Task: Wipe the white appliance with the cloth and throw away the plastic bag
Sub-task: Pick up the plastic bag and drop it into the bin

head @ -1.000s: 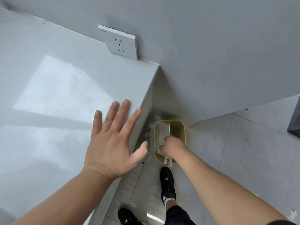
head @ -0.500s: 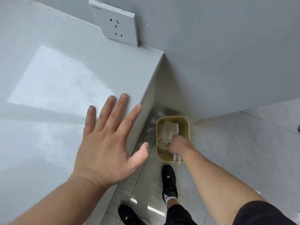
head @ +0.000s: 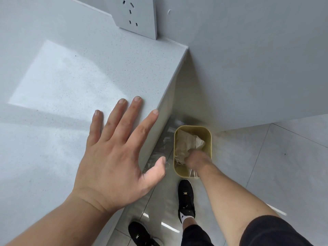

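Note:
A small yellow bin (head: 209,139) stands on the floor in the corner between the counter's end and the wall. A crumpled clear plastic bag (head: 187,142) fills the inside of it. My right hand (head: 197,159) reaches down into the bin, blurred, with its fingers curled on the bag; a bit of clear plastic sticks out under the wrist. My left hand (head: 115,153) lies flat with spread fingers on the grey counter (head: 71,77), near its right edge. The white appliance and the cloth are out of view.
A white wall socket (head: 134,15) sits at the counter's back edge. A grey wall rises behind the bin. My two black shoes (head: 185,197) (head: 140,233) stand on the tiled floor just in front of the bin.
My right hand has gone down with the bag from above the bin's rim into the bin. The view has dipped lower. My left hand stays flat on the counter.

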The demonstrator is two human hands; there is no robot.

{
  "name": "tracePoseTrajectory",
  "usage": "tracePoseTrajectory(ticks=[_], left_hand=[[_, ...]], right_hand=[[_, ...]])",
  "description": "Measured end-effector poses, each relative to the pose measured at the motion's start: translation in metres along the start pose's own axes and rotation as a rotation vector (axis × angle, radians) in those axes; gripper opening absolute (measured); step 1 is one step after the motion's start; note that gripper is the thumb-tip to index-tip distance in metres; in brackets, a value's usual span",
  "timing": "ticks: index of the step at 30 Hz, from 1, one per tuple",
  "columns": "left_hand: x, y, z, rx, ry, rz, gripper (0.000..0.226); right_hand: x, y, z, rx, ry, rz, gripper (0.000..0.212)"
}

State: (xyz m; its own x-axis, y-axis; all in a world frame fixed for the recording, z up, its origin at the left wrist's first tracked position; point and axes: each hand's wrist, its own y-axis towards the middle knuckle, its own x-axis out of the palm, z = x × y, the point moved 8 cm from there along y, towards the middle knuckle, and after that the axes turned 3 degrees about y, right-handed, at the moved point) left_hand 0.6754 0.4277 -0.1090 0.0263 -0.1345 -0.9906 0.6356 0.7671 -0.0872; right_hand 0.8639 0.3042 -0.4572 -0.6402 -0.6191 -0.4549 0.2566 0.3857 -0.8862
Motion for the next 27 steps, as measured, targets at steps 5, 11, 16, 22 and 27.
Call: tracePoseTrajectory(ticks=[5, 11, 16, 22, 27], left_hand=[[0.0, -0.001, 0.0, -0.001, -0.002, -0.012, 0.089], [0.0, 0.0, 0.0, -0.002, -0.009, -0.01, 0.089], [0.001, 0.0, 0.0, 0.001, -0.01, 0.001, 0.089], [0.0, 0.0, 0.0, 0.0, -0.011, 0.006, 0.089], [0.001, 0.0, 0.0, -0.002, -0.003, -0.003, 0.089]], right_hand=[[0.0, 0.0, -0.009, -0.013, -0.024, 0.011, 0.049], [-0.002, 0.003, -0.015, -0.02, 0.011, -0.011, 0.051], [0.011, 0.01, -0.014, 0.0, 0.019, -0.07, 0.051], [0.02, 0.005, -0.014, 0.014, -0.004, -0.093, 0.051], [0.004, -0.007, -0.013, -0.026, -0.026, -0.025, 0.048]])
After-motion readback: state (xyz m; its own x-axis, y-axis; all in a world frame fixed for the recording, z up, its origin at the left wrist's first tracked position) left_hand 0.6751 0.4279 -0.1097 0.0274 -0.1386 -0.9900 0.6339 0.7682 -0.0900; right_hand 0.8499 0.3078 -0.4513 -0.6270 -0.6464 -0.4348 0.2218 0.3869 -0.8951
